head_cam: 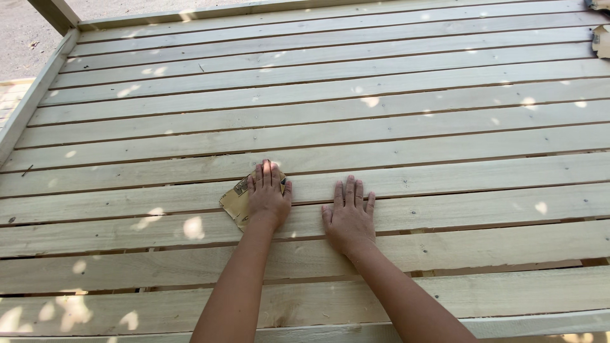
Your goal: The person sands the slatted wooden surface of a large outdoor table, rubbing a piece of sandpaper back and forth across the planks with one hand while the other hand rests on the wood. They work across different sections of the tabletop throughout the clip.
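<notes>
Sandpaper (236, 202) sheet, tan, lies flat on slatted wood platform (381, 127), pinned under left hand (268, 198): fingers spread flat, pressing, not curled round it. Right hand (348, 217) flat on bare slat beside, palm down, holding nothing. Step looks like sanding slat surface; next stroke calls for steady downward pressure along grain. Count: one sandpaper under hand, two hands, two more paper scraps (600, 38) at top right corner.

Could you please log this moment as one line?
left hand: flat on sandpaper | right hand: flat on slats

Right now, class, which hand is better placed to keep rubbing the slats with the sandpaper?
Left hand: it presses flat on the sandpaper. The right hand lies on bare slats beside it.
</notes>
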